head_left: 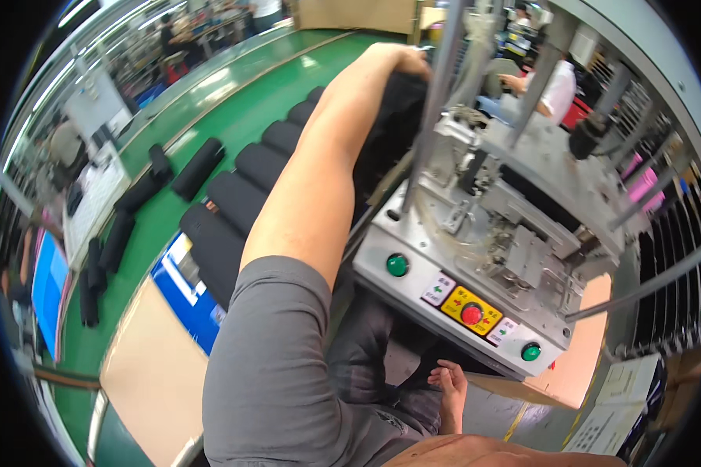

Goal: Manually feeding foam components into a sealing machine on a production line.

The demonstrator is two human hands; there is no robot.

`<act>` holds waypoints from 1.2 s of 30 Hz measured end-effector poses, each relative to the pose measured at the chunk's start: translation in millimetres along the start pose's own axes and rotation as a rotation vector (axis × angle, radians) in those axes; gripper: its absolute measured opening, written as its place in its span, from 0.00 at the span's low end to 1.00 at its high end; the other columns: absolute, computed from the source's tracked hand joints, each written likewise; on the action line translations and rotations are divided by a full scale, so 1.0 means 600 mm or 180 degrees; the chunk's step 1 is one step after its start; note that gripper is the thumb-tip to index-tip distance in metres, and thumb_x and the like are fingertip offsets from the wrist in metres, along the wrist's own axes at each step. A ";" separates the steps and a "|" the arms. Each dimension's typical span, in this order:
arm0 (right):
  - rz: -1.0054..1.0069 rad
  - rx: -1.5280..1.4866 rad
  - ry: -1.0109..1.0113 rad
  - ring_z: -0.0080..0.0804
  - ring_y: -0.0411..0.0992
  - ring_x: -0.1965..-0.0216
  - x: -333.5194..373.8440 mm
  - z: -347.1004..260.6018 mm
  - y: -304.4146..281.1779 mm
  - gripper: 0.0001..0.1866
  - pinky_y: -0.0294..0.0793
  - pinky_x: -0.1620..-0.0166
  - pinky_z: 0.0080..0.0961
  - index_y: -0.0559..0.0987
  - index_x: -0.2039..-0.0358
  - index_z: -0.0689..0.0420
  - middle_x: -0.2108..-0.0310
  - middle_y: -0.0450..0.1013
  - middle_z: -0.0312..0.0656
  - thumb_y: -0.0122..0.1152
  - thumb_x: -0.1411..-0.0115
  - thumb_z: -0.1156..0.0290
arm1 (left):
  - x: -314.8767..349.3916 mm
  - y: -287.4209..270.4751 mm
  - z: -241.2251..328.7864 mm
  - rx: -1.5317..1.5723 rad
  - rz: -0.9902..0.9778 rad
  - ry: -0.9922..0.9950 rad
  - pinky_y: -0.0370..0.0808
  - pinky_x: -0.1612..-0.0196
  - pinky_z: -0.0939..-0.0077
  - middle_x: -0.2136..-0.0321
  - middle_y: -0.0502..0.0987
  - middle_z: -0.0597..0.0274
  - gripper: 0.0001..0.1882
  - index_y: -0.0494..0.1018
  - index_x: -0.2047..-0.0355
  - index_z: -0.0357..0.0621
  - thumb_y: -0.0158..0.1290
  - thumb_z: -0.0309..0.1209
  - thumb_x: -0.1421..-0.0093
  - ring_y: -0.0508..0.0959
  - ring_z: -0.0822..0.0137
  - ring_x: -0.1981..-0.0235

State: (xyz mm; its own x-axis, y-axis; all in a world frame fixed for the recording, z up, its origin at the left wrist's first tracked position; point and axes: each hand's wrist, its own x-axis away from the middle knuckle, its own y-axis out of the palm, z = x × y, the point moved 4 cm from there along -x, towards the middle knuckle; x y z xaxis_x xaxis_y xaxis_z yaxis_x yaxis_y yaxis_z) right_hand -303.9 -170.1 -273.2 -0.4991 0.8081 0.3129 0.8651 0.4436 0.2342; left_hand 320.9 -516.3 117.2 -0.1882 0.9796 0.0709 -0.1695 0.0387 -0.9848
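- The right hand (pixel 449 381) is held low, near the lap, below the machine's front edge; its fingers are loosely bent and slightly parted, and nothing is seen gripped by them.
- At the near left, a pale beige board (pixel 152 373) is placed, with a blue sheet (pixel 181 292) seen beyond it.
- On the near right, the pale metal machine (pixel 522 253) is set; on its sloped front panel, a red button (pixel 472 314) is flanked by two green buttons (pixel 397 265), and neither hand is laid on them.
- Left of the machine, a row of dark rolls (pixel 234 198) is laid side by side, partly covered from view by the outstretched left arm.
- At the far end of that row, the left hand (pixel 413 62) is stretched out to black material (pixel 393 117), just beside a machine post (pixel 438 101); its fingers are mostly hidden, so whether they are parted or closed on the material cannot be told.
- Farther left, loose black rolls (pixel 199 168) are scattered on the green floor (pixel 265 82).
- At the far right, a co-worker in a white top (pixel 557 89) is partly screened by machine posts.
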 end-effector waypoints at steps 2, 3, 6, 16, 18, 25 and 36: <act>0.0079 0.0038 0.0012 0.33 0.79 0.62 -0.001 0.010 -0.011 0.19 0.81 0.54 0.27 0.79 0.40 0.67 0.59 0.82 0.48 0.61 0.22 0.66 | 0.043 -0.013 0.026 -0.0213 0.0158 0.0161 0.83 0.43 0.45 0.42 0.85 0.54 0.33 0.83 0.39 0.41 0.60 0.53 0.36 0.85 0.48 0.46; 0.0188 0.0043 -0.0003 0.32 0.79 0.62 0.003 0.016 -0.022 0.19 0.81 0.54 0.27 0.79 0.40 0.67 0.59 0.82 0.47 0.61 0.22 0.66 | 0.065 -0.029 0.062 -0.0465 0.0345 0.0476 0.84 0.45 0.49 0.49 0.88 0.54 0.33 0.84 0.44 0.39 0.62 0.54 0.37 0.86 0.50 0.50; -0.0018 0.0220 0.0019 0.32 0.79 0.62 -0.009 0.015 -0.011 0.18 0.81 0.53 0.27 0.79 0.40 0.66 0.60 0.81 0.47 0.61 0.22 0.68 | 0.226 -0.064 -0.018 -0.0563 0.0680 0.0558 0.84 0.55 0.52 0.61 0.89 0.53 0.27 0.86 0.57 0.32 0.62 0.50 0.38 0.86 0.51 0.62; -0.0331 0.0619 -0.0290 0.29 0.78 0.61 -0.009 -0.054 0.067 0.18 0.79 0.52 0.25 0.78 0.39 0.66 0.59 0.81 0.44 0.59 0.22 0.68 | 0.757 0.134 -0.572 -0.0701 0.0579 -0.2430 0.83 0.41 0.48 0.43 0.83 0.36 0.43 0.70 0.36 0.26 0.63 0.52 0.38 0.85 0.41 0.43; -0.0350 0.0660 -0.0303 0.29 0.78 0.61 -0.002 -0.069 0.096 0.18 0.79 0.52 0.25 0.78 0.39 0.66 0.59 0.80 0.44 0.59 0.23 0.69 | 0.799 0.222 -0.607 -0.0235 0.0558 -0.2552 0.82 0.40 0.49 0.44 0.83 0.34 0.46 0.68 0.35 0.25 0.67 0.55 0.39 0.85 0.40 0.44; -0.0880 0.0775 -0.0747 0.31 0.78 0.58 0.009 -0.162 0.200 0.18 0.78 0.48 0.26 0.80 0.40 0.64 0.57 0.81 0.44 0.62 0.27 0.71 | 0.890 0.239 -0.465 -0.0722 0.2546 -0.1401 0.77 0.37 0.53 0.41 0.81 0.51 0.40 0.71 0.33 0.45 0.70 0.28 0.47 0.80 0.45 0.41; -0.0307 0.2403 -0.4064 0.54 0.71 0.31 0.142 -0.474 0.275 0.50 0.69 0.29 0.47 0.76 0.30 0.61 0.31 0.73 0.51 0.83 0.46 0.44 | 0.924 -0.052 0.299 -0.2024 0.1968 0.2049 0.73 0.29 0.51 0.39 0.81 0.58 0.27 0.79 0.39 0.46 0.60 0.24 0.42 0.79 0.51 0.36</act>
State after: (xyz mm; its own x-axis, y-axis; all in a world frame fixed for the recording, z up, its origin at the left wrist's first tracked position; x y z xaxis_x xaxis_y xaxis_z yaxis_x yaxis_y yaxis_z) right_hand -218.0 -138.0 54.0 -0.5198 0.3732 -0.7685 0.8527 0.2825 -0.4395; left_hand 48.0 -9.9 215.7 0.5032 0.7772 -0.3778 0.3450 -0.5815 -0.7368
